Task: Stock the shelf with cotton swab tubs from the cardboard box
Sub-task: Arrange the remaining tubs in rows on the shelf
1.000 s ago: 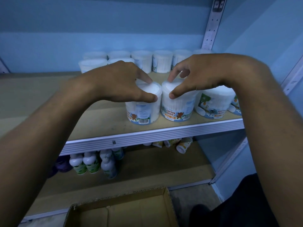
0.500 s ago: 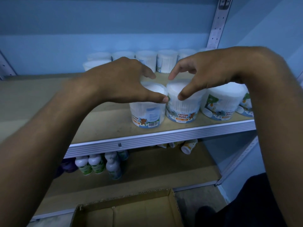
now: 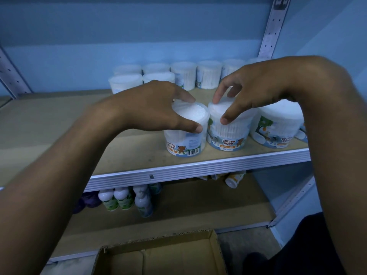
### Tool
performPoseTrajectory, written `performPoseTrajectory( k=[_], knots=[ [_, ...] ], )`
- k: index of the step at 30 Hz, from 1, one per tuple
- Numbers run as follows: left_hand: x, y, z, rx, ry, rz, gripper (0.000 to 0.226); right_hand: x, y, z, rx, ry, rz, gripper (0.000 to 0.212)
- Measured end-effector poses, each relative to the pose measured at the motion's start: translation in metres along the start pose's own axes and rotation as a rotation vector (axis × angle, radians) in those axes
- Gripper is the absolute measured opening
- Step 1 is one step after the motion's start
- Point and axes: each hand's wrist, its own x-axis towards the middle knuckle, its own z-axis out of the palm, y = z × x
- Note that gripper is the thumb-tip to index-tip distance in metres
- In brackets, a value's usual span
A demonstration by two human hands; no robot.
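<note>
- Left hand [image 3: 151,108] fingers clamp the left tub [image 3: 185,132] from above; right hand [image 3: 256,92] fingers clamp the right tub [image 3: 228,130].
- Both tubs stand upright, touching, at the shelf [image 3: 198,169] front, directly beneath the fingers.

cardboard box [image 3: 158,257] cut off below.

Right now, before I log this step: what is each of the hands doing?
Left hand: grips the barcode tub by its lid.
Right hand: grips the neighbouring tub by its lid.
</note>
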Motion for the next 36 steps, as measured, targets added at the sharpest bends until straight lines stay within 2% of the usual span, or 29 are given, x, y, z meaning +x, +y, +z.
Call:
performPoseTrajectory(
  k=[9, 13, 16, 19, 25, 36],
  knots=[
    [0.003, 0.007, 0.008, -0.022, 0.089, -0.077, 0.096, -0.001, 0.004, 0.001, 0.036, -0.075, -0.044, 0.052],
    [0.002, 0.009, 0.011, -0.048, 0.097, -0.061, 0.100, -0.003, 0.005, -0.003, 0.064, -0.069, -0.042, 0.058],
    [0.001, 0.007, 0.005, -0.068, 0.021, -0.058, 0.098, -0.005, 0.004, -0.005, 0.097, -0.047, -0.039, 0.063],
    [0.002, 0.002, 0.002, -0.050, -0.016, -0.040, 0.090, -0.004, 0.003, -0.003, 0.103, -0.057, -0.040, 0.060],
    [0.006, 0.000, 0.003, -0.050, 0.006, -0.037, 0.090, -0.002, 0.002, -0.002, 0.066, -0.064, -0.033, 0.053],
    [0.010, 0.000, 0.009, -0.057, 0.058, -0.020, 0.084, -0.003, 0.001, -0.003, 0.044, -0.056, -0.003, 0.052]
  ],
)
